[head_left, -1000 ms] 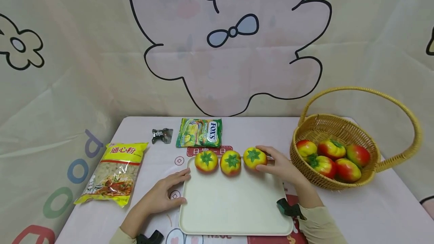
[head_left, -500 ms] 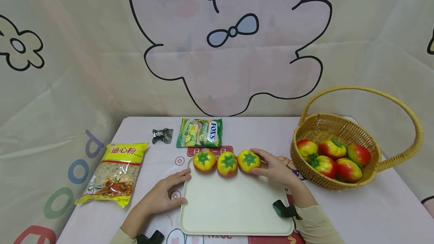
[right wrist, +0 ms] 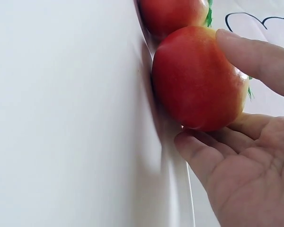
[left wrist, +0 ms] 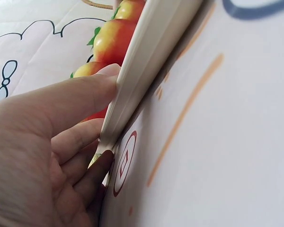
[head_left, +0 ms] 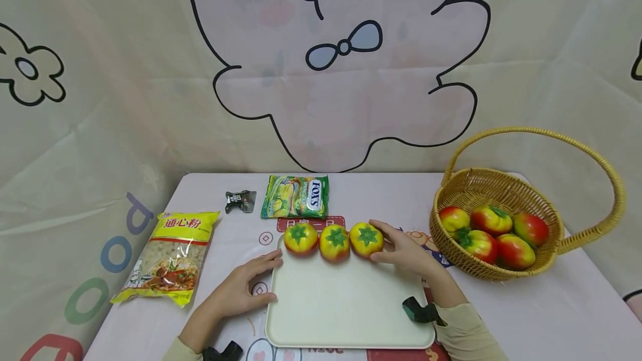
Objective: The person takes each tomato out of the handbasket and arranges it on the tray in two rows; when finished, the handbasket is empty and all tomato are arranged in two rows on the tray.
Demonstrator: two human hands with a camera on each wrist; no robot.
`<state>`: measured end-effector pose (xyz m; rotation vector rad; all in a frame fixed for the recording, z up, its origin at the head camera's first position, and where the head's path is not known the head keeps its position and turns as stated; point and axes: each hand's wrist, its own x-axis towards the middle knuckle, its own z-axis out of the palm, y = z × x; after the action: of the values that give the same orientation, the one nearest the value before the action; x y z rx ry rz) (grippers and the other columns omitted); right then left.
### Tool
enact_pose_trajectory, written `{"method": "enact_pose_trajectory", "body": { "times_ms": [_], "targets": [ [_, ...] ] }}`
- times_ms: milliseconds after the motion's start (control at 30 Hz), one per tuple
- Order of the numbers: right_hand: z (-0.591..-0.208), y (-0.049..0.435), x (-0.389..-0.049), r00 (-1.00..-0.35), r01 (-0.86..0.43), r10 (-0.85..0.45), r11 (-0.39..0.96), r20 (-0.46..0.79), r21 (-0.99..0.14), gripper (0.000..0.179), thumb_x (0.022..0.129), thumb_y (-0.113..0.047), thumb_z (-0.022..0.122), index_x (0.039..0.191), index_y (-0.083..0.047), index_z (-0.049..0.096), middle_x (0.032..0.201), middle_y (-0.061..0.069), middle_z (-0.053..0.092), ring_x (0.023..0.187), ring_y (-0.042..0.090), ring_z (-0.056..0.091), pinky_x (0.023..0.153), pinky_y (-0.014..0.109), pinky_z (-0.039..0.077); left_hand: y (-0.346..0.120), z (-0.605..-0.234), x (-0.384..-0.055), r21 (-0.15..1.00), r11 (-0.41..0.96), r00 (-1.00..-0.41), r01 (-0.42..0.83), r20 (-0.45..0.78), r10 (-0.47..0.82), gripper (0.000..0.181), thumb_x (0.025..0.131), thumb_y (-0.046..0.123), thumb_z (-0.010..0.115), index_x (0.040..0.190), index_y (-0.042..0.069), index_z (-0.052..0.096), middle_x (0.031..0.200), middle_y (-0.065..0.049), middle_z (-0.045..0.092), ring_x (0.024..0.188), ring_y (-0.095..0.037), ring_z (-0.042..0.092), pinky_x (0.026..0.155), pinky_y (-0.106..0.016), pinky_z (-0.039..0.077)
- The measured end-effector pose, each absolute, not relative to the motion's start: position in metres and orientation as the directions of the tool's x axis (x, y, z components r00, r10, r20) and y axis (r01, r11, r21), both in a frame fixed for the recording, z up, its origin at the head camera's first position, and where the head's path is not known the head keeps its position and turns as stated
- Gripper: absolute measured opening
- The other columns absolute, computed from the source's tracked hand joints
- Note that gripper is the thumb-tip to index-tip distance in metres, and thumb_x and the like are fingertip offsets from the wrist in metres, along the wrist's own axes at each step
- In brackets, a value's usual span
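Observation:
Three red-and-yellow tomatoes with green star-shaped leaf caps lie in a row along the far edge of a white tray [head_left: 346, 305]: a left one [head_left: 301, 239], a middle one [head_left: 334, 242] and a right one [head_left: 366, 240]. My right hand [head_left: 408, 250] holds the right tomato, thumb and fingers around its right side. In the right wrist view that tomato [right wrist: 199, 80] shows its red side, close against its neighbour [right wrist: 173, 14]. My left hand [head_left: 241, 286] rests at the tray's left edge. In the left wrist view its thumb [left wrist: 85, 97] touches the rim.
A wicker basket [head_left: 446, 249] with several red-and-yellow fruits stands to the right, its tall handle raised. At the left lies a yellow pasta bag [head_left: 170, 255]. A green Fox's packet [head_left: 295, 196] and a small black wrapped packet [head_left: 239, 200] lie behind the tray.
My right hand has moved a little left with the right tomato. All three tomatoes have shifted left, and the gap between the middle and right ones has narrowed. The left hand stays put.

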<state>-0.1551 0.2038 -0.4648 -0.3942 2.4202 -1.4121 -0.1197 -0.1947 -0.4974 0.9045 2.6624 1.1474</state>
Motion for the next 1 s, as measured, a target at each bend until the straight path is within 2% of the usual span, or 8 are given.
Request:
{"method": "enact_pose_trajectory", "body": {
  "times_ms": [267, 500, 667, 833, 1000],
  "targets": [
    [-0.459, 0.209, -0.153, -0.906, -0.089, -0.408, 0.444, -0.112, -0.892, 0.080, 0.084, -0.025, 0.072, 0.146, 0.000, 0.028, 0.152, 0.024, 0.028, 0.138, 0.043, 0.028, 0.111, 0.053, 0.027, -0.195, -0.496, -0.119, 0.699, 0.536, -0.820, 0.473, 0.126, 0.559, 0.065, 0.076, 0.040, 0.076, 0.135, 0.021, 0.054, 0.148, 0.007, 0.041, 0.137, -0.025, 0.039, 0.109, -0.052, 0.034],
    [-0.443, 0.218, -0.152, -0.907, -0.196, -0.421, 0.454, -0.016, -0.869, 0.071, 0.086, -0.018, 0.069, 0.143, 0.004, 0.032, 0.146, 0.026, 0.037, 0.137, 0.042, 0.032, 0.111, 0.053, 0.026, -0.195, -0.496, -0.119, 0.689, 0.537, -0.816, 0.487, 0.140, 0.561, 0.065, 0.076, 0.040, 0.076, 0.134, 0.021, 0.055, 0.148, 0.007, 0.042, 0.136, -0.024, 0.040, 0.108, -0.051, 0.035],
    [-0.428, 0.228, -0.147, -0.920, -0.236, -0.390, 0.486, 0.033, -0.841, 0.067, 0.087, -0.019, 0.067, 0.142, 0.002, 0.035, 0.144, 0.025, 0.040, 0.136, 0.042, 0.034, 0.110, 0.055, 0.027, -0.194, -0.497, -0.119, 0.673, 0.527, -0.803, 0.519, 0.174, 0.569, 0.065, 0.076, 0.039, 0.076, 0.134, 0.019, 0.055, 0.147, 0.004, 0.044, 0.135, -0.025, 0.041, 0.107, -0.048, 0.037],
    [-0.415, 0.243, -0.142, -0.942, -0.232, -0.331, 0.517, 0.057, -0.824, 0.067, 0.088, -0.022, 0.066, 0.143, -0.002, 0.035, 0.145, 0.022, 0.040, 0.135, 0.042, 0.036, 0.107, 0.052, 0.030, -0.195, -0.497, -0.119, 0.668, 0.530, -0.803, 0.522, 0.176, 0.569, 0.065, 0.077, 0.040, 0.075, 0.135, 0.019, 0.054, 0.147, 0.004, 0.044, 0.135, -0.025, 0.041, 0.107, -0.049, 0.037],
    [-0.403, 0.258, -0.136, -0.959, -0.203, -0.277, 0.522, 0.061, -0.828, 0.066, 0.089, -0.019, 0.065, 0.145, -0.005, 0.033, 0.147, 0.021, 0.038, 0.136, 0.043, 0.033, 0.106, 0.054, 0.029, -0.194, -0.497, -0.120, 0.673, 0.529, -0.805, 0.517, 0.171, 0.569, 0.066, 0.077, 0.040, 0.075, 0.135, 0.019, 0.054, 0.147, 0.004, 0.043, 0.135, -0.026, 0.041, 0.106, -0.051, 0.037]
  ]
}}
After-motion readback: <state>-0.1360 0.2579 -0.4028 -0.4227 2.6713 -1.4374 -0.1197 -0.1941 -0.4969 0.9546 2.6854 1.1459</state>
